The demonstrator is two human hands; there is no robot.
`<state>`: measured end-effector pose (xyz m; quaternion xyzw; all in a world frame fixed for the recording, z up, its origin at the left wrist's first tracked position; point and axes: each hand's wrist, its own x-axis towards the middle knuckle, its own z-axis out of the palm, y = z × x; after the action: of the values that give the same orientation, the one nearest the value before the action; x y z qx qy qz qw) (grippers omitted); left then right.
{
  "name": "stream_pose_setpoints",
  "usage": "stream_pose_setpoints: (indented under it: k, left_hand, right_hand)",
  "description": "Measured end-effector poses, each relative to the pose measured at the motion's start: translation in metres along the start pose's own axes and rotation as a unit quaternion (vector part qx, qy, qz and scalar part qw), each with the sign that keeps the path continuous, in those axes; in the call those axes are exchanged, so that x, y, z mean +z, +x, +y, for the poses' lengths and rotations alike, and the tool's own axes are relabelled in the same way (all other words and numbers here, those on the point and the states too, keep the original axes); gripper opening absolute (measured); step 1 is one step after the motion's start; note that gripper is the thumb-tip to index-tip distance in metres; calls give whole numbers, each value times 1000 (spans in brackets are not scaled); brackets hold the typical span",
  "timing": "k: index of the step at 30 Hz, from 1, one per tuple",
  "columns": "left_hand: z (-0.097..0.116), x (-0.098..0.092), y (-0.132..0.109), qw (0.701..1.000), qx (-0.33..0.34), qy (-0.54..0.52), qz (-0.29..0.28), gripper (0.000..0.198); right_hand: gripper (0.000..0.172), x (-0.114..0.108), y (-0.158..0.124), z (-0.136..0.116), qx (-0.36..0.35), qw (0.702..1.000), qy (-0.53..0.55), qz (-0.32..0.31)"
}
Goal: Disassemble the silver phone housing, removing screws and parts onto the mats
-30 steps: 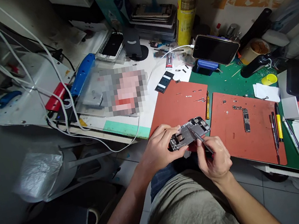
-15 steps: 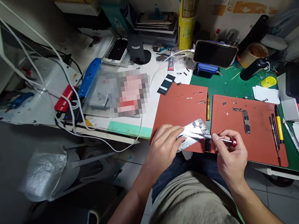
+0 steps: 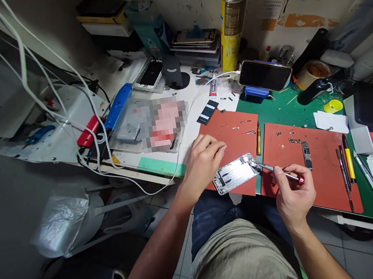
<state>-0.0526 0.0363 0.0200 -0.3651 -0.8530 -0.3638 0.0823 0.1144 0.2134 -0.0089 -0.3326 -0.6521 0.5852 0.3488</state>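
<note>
A silver phone housing [image 3: 236, 172], its inner side up, lies on the front part of the left reddish-brown mat [image 3: 228, 135]. My right hand [image 3: 296, 195] grips a slim precision screwdriver [image 3: 286, 174] with a red end cap; its tip is at the right end of the housing. Just above the housing's left end is my left hand [image 3: 204, 160], apart from it. Its thumb and fingers are drawn together in a pinch, and I cannot make out whether anything is between them. A logic board [image 3: 305, 153] lies on the right mat [image 3: 278, 139].
A gold screwdriver [image 3: 258, 138] lies near the left mat's right edge. Tweezers [image 3: 369, 176], a yellow pen-like tool [image 3: 349, 161] and dark picks lie at right. A phone [image 3: 264, 74] leans on a blue stand [image 3: 254, 92] behind. White cables [image 3: 56, 99] hang at left.
My left hand has let go of the phone housing and lifted up and away from it. The housing now rests lower on the mat. The screwdriver tip has shifted to the housing's right end.
</note>
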Motion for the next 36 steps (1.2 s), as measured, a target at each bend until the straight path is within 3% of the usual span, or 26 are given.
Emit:
stream_pose_setpoints:
  k: [5, 9, 21, 25, 28, 31, 34, 36]
  left_hand:
    - [-7, 22, 29, 993, -3, 110, -29, 21]
    - [-13, 32, 35, 989, -10, 140, -49, 22]
    - [-17, 31, 32, 991, -27, 122, -52, 25]
    - [-6, 11, 14, 995, -24, 98, -20, 32]
    - [5, -4, -12, 998, -6, 64, -9, 25]
    - [15, -8, -44, 996, 21, 52, -74, 19]
    - [24, -4, -69, 990, 14, 49, -134, 50]
    - [26, -2, -77, 988, 9, 49, -149, 57]
  right_hand:
    - [31, 2, 0, 9, -36, 999, -30, 6]
    - [30, 2, 0, 10, -42, 999, -33, 9]
    - [27, 5, 1, 8, -58, 998, -30, 5]
    - [27, 4, 0, 9, -60, 998, -29, 8]
    - [26, 5, -1, 8, -72, 997, -34, 8]
    - [24, 7, -3, 8, -98, 994, -49, 4]
    - [22, 8, -8, 10, -142, 987, -78, -7]
    - [21, 7, -11, 13, -182, 978, -102, -14]
